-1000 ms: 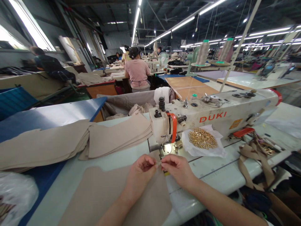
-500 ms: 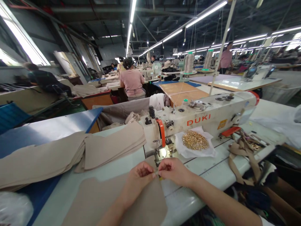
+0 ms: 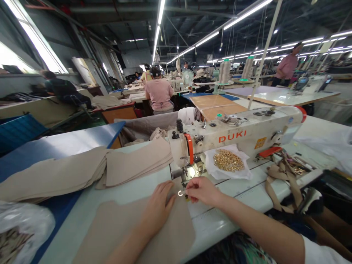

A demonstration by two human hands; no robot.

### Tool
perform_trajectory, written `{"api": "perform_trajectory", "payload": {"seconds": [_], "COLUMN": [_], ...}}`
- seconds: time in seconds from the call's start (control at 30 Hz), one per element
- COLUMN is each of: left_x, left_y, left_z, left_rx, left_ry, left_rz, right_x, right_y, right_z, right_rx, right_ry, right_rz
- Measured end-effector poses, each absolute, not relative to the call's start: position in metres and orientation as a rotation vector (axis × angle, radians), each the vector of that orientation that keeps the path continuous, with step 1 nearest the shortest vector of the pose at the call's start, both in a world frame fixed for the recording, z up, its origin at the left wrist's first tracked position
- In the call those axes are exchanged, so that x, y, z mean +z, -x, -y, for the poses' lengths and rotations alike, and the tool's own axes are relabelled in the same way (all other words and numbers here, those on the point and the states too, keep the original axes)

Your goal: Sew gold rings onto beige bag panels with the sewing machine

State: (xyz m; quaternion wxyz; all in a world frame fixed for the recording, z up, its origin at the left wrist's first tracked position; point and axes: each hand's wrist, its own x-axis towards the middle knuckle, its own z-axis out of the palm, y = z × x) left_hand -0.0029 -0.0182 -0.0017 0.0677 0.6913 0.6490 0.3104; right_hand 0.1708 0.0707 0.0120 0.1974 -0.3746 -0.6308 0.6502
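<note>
My left hand (image 3: 158,208) lies flat, fingers stretched, on a beige fabric piece (image 3: 121,231) spread on the sewing table. My right hand (image 3: 202,190) pinches a small metal ring (image 3: 180,193) just in front of the needle area of the white DUKI sewing machine (image 3: 236,137). The ring sits at the fabric's far edge, close to my left fingertips. A white sheet holding a heap of gold rings (image 3: 228,160) lies under the machine's arm, to the right of my right hand.
A stack of beige cut pieces (image 3: 82,170) lies at the left over a blue board. Beige straps with rings (image 3: 286,178) hang off the right table edge. A clear plastic bag (image 3: 22,225) sits lower left. Other people work at tables behind.
My left hand let go of the small piece and flattened onto the fabric. My right hand kept the ring and stayed in front of the needle.
</note>
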Motion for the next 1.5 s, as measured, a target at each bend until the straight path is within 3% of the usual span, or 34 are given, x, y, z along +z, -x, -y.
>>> {"api": "perform_trajectory", "payload": {"seconds": [0.53,0.9,1.17,1.23,1.37,1.5], "left_x": [0.001,0.003,-0.001,-0.002,-0.003,-0.002], "left_y": [-0.01,-0.023,-0.021,-0.021,-0.022,-0.022], "left_z": [0.017,0.009,0.008,0.008,0.007,0.006], "left_rx": [1.019,0.887,0.922,0.941,0.982,0.983], "left_ry": [-2.285,-2.381,-2.426,-2.442,-2.457,-2.463], "left_rz": [-1.841,-1.9,-1.892,-1.887,-1.88,-1.875], "right_x": [0.015,0.022,0.018,0.015,0.013,0.015], "right_y": [-0.142,-0.142,-0.183,-0.2,-0.224,-0.225], "right_z": [-0.085,-0.091,-0.075,-0.067,-0.058,-0.057], "right_rx": [1.891,1.753,1.136,0.96,0.268,0.037], "right_ry": [1.244,1.197,0.98,0.809,0.248,0.129], "right_rz": [1.963,2.196,2.416,2.553,2.884,2.93]}}
